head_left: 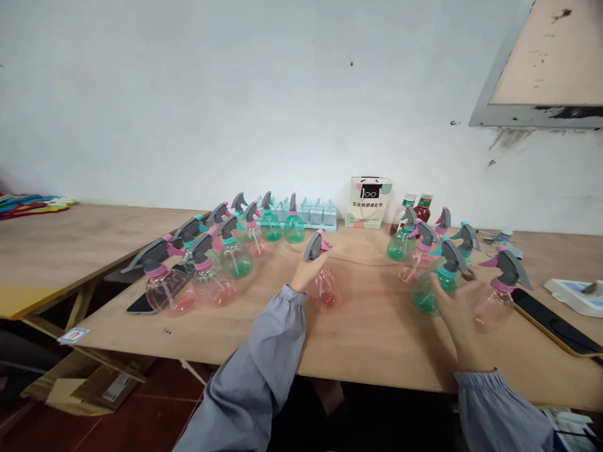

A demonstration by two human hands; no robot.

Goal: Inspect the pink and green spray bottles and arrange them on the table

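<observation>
Here, hands (309,269) at btls (325,292); Chinese-txt bag (368,215)

A paper bag (369,204) stands against the wall (188,100), beside capped bottles (423,209), with a phone (558,323) lying at the table's (377,351) right.

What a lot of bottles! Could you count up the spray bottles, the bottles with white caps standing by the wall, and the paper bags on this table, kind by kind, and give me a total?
Spray bottles: 16, some partly hidden
White-capped bottles by the wall: 2
Paper bag: 1
Total: 19
</observation>
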